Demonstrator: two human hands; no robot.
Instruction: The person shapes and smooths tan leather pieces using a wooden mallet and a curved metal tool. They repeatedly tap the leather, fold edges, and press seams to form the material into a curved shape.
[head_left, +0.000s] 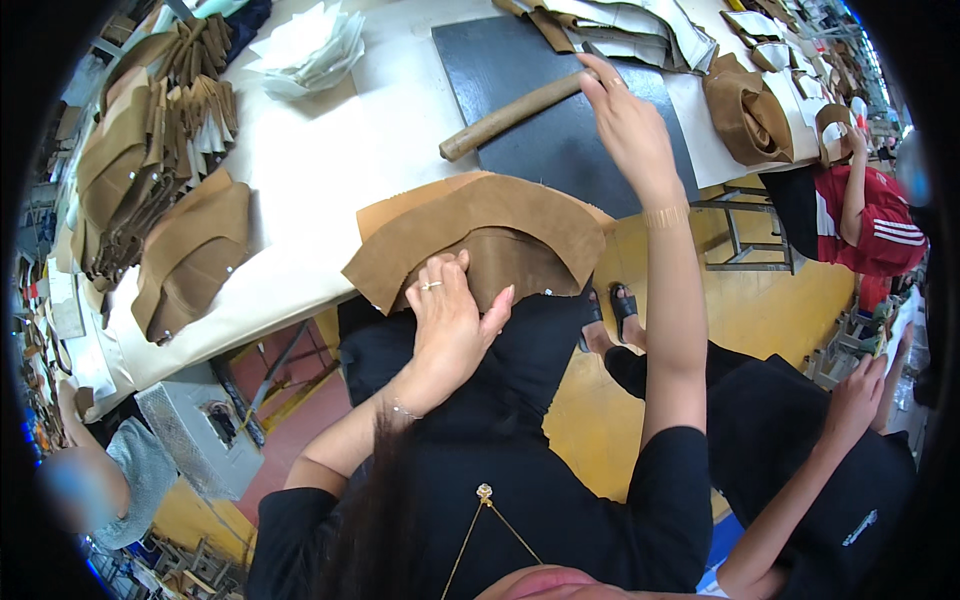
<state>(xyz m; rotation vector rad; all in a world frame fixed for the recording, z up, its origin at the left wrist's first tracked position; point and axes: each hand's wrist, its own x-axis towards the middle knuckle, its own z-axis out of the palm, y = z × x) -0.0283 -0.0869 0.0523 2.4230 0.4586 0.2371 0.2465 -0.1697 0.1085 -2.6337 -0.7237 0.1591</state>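
Note:
My left hand (445, 312) rests on a curved brown leather piece (480, 215) at the near table edge. Its fingertips lie on the inner panel, just under the piece's arched band, and the thumb stands apart from them. A lighter tan layer (385, 215) shows behind the band. Farther off to the right, my right hand (632, 135) has its fingers closed at the far end of a thick, round brown handle (515, 115). A dark bit sticks out by those fingertips; my hand partly hides that end. The handle slants over a dark slab (560, 140).
Stacked brown leather pieces (125, 190) and a separate one (200, 250) lie left. White sheets (310, 50) sit at the back. A rolled brown piece (748, 110) and more leather (640, 30) lie right and far. A person in black (800, 440) works close on my right.

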